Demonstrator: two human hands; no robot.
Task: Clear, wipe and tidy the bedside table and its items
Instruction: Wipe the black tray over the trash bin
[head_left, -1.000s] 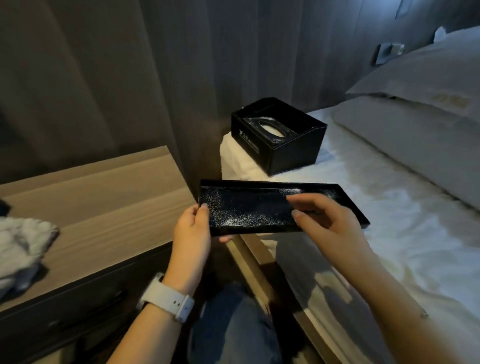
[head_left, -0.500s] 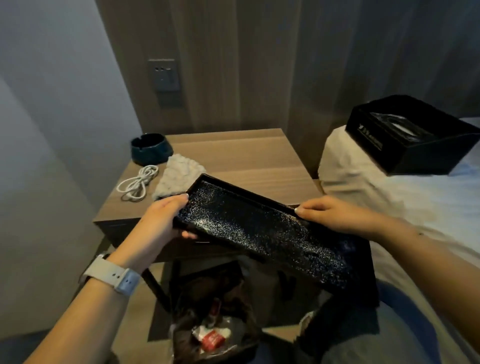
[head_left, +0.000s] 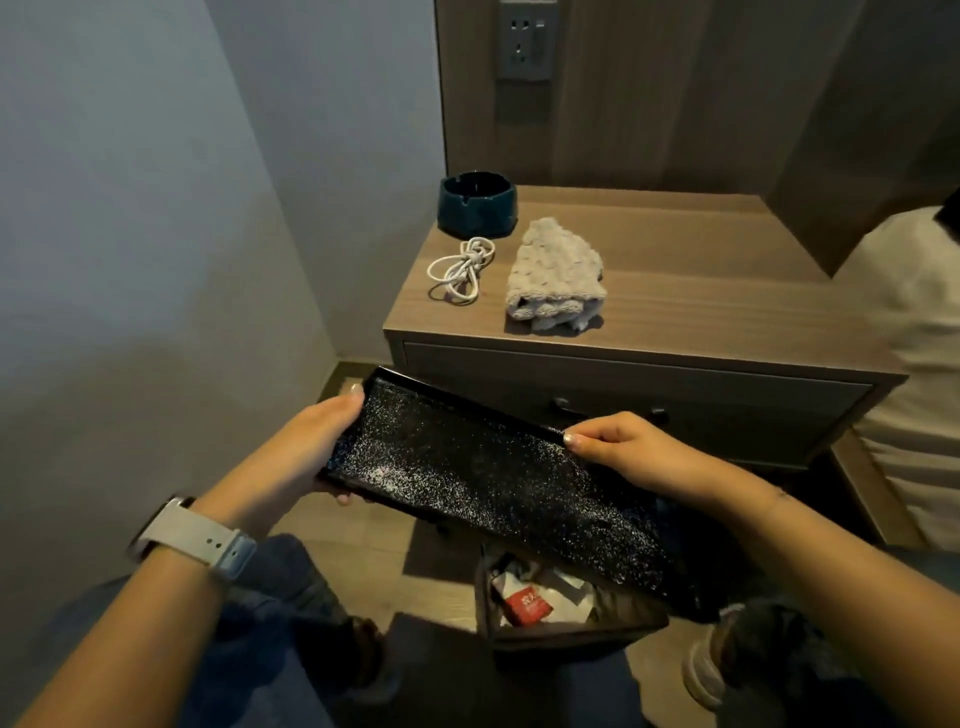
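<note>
Wooden bedside table (head_left: 701, 291) beyond my hands. My left hand (head_left: 306, 447) and right hand (head_left: 639, 452) grip a black rectangular speckled tray (head_left: 488, 488), tilted above a waste bin (head_left: 545, 608).

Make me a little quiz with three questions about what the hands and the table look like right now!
1. True or false: both hands hold the black tray.
2. What lies under the tray's low end? A) waste bin B) pillow C) shoe box
3. Which thing on the bedside table sits between the ashtray and the grey cloth?

Key: 1 true: left hand, right hand. 2 A. 3 white cable.
</note>
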